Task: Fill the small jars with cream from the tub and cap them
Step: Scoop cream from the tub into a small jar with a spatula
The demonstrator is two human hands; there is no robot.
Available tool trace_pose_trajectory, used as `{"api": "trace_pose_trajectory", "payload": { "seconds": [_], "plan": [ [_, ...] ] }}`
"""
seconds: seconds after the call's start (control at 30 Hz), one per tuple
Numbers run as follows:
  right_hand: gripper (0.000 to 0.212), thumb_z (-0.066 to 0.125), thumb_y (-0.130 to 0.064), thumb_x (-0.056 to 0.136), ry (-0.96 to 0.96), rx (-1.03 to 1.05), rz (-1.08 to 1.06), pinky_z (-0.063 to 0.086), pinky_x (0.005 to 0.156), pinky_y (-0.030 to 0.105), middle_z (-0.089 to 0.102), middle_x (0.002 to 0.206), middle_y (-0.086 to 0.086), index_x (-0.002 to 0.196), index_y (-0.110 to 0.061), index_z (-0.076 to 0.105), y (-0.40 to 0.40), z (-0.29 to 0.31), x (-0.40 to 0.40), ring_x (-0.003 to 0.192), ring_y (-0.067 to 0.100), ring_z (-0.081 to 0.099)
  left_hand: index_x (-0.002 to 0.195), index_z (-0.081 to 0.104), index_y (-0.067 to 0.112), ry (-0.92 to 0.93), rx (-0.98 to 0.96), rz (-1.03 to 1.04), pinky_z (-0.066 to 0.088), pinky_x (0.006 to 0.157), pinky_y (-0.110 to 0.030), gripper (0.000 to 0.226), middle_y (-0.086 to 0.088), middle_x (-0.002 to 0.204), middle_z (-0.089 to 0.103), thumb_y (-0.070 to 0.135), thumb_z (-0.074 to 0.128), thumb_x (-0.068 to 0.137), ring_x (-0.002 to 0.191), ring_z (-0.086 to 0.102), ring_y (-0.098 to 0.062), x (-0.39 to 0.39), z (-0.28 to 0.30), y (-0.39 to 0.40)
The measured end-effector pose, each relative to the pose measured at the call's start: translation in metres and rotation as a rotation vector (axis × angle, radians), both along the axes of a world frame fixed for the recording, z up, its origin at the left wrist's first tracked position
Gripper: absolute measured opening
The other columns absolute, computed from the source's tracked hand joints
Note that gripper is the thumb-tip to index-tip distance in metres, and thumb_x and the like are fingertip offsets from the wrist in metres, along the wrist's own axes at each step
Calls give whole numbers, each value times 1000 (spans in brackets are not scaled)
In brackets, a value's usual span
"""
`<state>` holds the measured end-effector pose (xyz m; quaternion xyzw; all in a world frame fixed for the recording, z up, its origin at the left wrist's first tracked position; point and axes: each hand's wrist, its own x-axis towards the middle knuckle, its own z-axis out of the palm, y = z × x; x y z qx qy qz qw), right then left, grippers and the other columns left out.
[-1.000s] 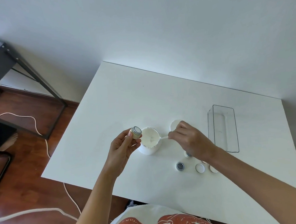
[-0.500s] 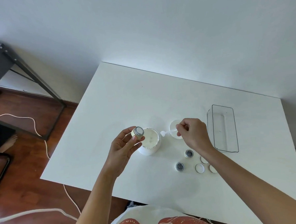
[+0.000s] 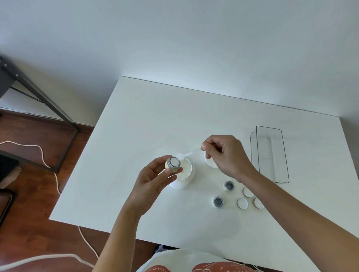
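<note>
Worktop point(image 3: 145, 137): white, smooth, rectangular slab.
Tray point(image 3: 269, 154): one clear plastic oblong with a dark rim, at 3 o'clock from the tub, well apart.
Tub point(image 3: 185, 177): one round white tub, open, its cream rough and peaked.
Tub lid point(image 3: 209, 163): one white disc, at 2 o'clock just beside the tub, partly behind the right hand.
Left hand point(image 3: 151, 182): fingers pinching one small jar point(image 3: 172, 164) at the tub's 10 o'clock rim; silver neck, pale fill.
Right hand point(image 3: 225, 154): fingertips pinching a thin white spatula point(image 3: 189, 154), tip at the held jar's mouth.
Loose jars: two round, open, dark inside point(image 3: 229, 185) point(image 3: 217, 201), at 4 o'clock from the tub.
Caps: three small white discs point(image 3: 247, 192) point(image 3: 242, 203) point(image 3: 258, 203), beside them at 3 o'clock.
</note>
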<state>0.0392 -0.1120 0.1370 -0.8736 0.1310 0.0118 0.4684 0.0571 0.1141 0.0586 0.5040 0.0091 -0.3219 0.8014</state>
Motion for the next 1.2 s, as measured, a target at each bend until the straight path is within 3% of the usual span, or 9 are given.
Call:
{"api": "trace_pose_trajectory", "payload": {
  "seconds": [0.23, 0.53, 0.67, 0.97, 1.1, 1.2],
  "plan": [
    [20, 58, -15, 92, 41, -48, 28, 33, 45, 8, 64, 59, -2, 75, -10, 67, -2, -2, 1, 41, 3, 41, 124, 60, 9, -21, -7, 8, 54, 95, -32, 34, -6, 127, 69, 8, 67, 90, 116, 67, -31, 0, -1, -2],
    [21, 57, -14, 92, 72, -23, 4, 31, 43, 8, 65, 60, -1, 73, -11, 67, 0, -7, -4, 39, 3, 40, 114, 65, 12, -79, 79, 72, 45, 104, -47, 43, -7, 123, 70, 16, 79, 74, 104, 68, -30, -2, 2, -8],
    [23, 57, -14, 92, 76, 9, -34, 30, 41, 8, 64, 60, 0, 72, -11, 67, 1, -8, -6, 38, 3, 40, 110, 65, 11, -118, 102, 106, 52, 94, -35, 36, -6, 121, 72, 1, 75, 77, 104, 72, -27, -3, -1, -10],
    [22, 58, -15, 91, 88, 57, -66, 29, 41, 10, 60, 55, -6, 72, -10, 67, 5, -13, -12, 38, 4, 38, 100, 68, 21, -179, 137, 183, 55, 80, -22, 35, -3, 106, 77, -2, 77, 74, 101, 74, -24, -7, 2, -16],
    [23, 59, -15, 92, 149, 203, -102, 32, 47, 12, 60, 57, -5, 72, -10, 68, 9, -15, -13, 44, 4, 39, 102, 64, 14, -168, 152, 213, 55, 79, -20, 36, -4, 105, 77, -3, 78, 74, 101, 74, -23, -8, 1, -16],
    [23, 58, -11, 94, 252, 503, -181, 39, 56, 21, 59, 61, 0, 73, -6, 67, 7, -15, -13, 55, 14, 43, 103, 62, 13, -151, 177, 216, 55, 78, -19, 37, -1, 105, 77, -11, 76, 78, 101, 74, -21, -8, -1, -14]
  ]
}}
